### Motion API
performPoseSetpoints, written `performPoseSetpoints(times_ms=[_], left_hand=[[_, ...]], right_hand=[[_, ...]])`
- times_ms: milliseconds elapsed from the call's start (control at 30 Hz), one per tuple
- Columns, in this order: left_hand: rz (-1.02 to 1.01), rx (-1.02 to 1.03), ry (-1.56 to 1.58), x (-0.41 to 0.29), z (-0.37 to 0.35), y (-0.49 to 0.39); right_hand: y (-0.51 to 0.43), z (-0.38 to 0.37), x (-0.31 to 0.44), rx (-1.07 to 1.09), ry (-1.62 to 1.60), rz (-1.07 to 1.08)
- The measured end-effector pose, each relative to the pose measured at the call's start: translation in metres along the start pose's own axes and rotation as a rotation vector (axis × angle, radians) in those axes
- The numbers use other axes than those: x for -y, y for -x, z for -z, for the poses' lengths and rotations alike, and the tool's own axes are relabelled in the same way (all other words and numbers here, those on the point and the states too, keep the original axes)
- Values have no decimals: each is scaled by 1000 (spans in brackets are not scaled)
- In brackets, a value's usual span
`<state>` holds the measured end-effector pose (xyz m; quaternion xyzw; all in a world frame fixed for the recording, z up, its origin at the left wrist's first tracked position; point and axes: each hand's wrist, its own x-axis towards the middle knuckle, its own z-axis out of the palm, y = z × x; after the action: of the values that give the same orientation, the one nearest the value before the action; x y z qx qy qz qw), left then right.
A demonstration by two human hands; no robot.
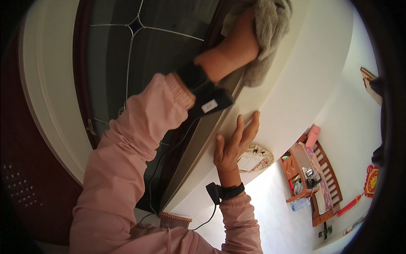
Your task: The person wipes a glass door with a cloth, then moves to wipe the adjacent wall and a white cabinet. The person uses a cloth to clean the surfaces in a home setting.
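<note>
My left hand (242, 41) is shut on a grey-brown plush cloth (272, 28) at the upper edge of the view, against the door-frame trim. The cloth covers most of its fingers. My right hand (233, 146) lies on the pale wall (285, 95) with its fingers apart and holds nothing. Just beyond it is a wall switch (250, 161) in a floral lace-like surround. Under my left arm stands a dark framed door with a glass panel (165, 63), crossed by thin metal strips that meet at a small blue star.
Black straps with devices (209, 101) circle both wrists, and black cords (155, 177) hang from them. A dark panel (35, 165) stands at left. Across the tiled floor (269, 219) are a wooden table (299, 158), a slatted bench (330, 177) and a clear plastic bottle (299, 204).
</note>
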<state>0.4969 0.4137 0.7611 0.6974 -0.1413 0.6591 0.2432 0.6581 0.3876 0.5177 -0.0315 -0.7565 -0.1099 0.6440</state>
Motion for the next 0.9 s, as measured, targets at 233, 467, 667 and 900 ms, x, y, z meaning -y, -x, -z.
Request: performPoseSetpoints(times_ms=[233, 467, 667, 900], left_hand=[[-115, -53, -1010, -35, -31, -114], [-184, -141, -1437, -51, -37, -159], [-162, -170, -1509, -49, -24, -179], [-141, -190, -1545, -46, -18, -184]], right_hand=[[-1, 2, 3, 29, 36, -11], [-2, 3, 5, 41, 68, -33], [-1, 4, 5, 60, 91, -38], [1, 4, 6, 66, 69, -25]])
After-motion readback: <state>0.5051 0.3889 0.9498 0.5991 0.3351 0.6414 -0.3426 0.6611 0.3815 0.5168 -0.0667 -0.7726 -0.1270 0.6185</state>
